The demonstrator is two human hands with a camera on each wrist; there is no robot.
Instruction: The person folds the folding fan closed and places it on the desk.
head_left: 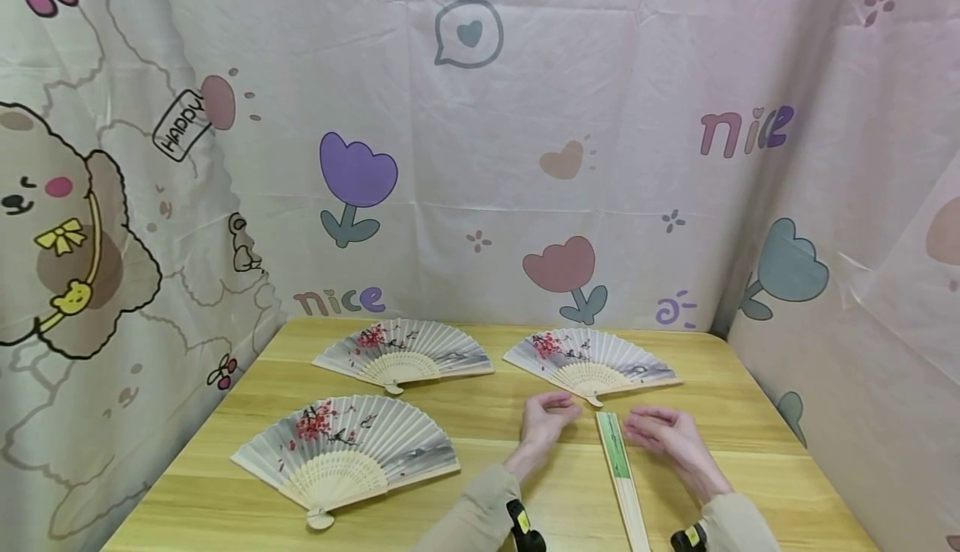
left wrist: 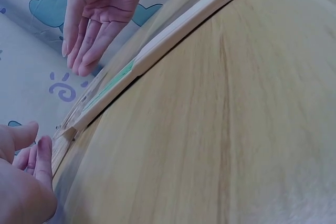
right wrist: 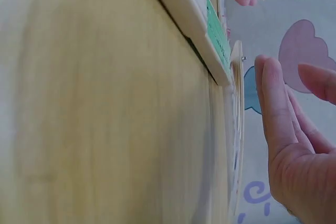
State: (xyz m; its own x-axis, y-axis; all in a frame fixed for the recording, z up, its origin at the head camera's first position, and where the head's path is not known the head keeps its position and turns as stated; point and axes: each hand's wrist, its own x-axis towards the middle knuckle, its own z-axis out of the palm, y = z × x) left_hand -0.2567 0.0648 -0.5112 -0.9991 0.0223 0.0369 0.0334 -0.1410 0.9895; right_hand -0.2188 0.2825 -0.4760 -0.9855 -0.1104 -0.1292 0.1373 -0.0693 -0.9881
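A folded fan (head_left: 624, 485) with a green band near its far end lies lengthwise on the table, between both hands. To its left, my left hand (head_left: 547, 425) hovers with fingers relaxed and nothing in it. My right hand (head_left: 671, 439) is on the other side, its fingers fairly straight and its palm bare, as the left wrist view also shows. Just beyond the hands is a spread fan (head_left: 592, 360) with red blossoms. In the left wrist view, the folded fan (left wrist: 178, 27) shows a rivet at its near end.
Two more spread fans lie to the left, one at the back (head_left: 403, 356) and one nearer the front (head_left: 347, 456). All rest on a wooden table (head_left: 195, 485). Printed cloth (head_left: 480, 160) hangs behind the table and along both sides.
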